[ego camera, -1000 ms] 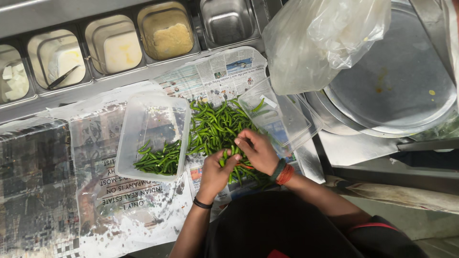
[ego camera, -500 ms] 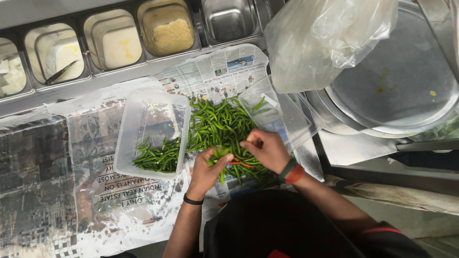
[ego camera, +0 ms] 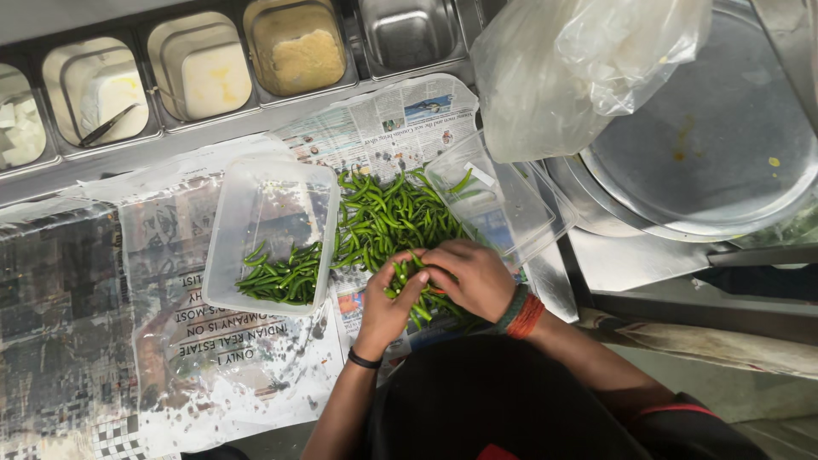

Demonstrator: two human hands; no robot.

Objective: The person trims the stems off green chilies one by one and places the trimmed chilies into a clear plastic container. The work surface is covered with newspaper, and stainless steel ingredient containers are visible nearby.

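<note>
At the far left, steel inset pans [ego camera: 200,72] sit in a row along the bench [ego camera: 51,183], which is covered with newspaper [ego camera: 213,358] that would catch scraps; nearer, a clear plastic tub [ego camera: 271,234] holds a small layer of green chillies [ego camera: 281,277] at its near end. Just right of it lies the loose chilli pile [ego camera: 388,213], where the left hand [ego camera: 388,302] has its grip clamped on a few chillies and the right hand [ego camera: 469,277] curls over them, its grip hidden so I cannot tell, both meeting over the pile so each chilli is close to the tub. Farther right stand a tilted clear lid [ego camera: 498,204], a plastic bag [ego camera: 579,68] and a large steel platter [ego camera: 716,145].
</note>
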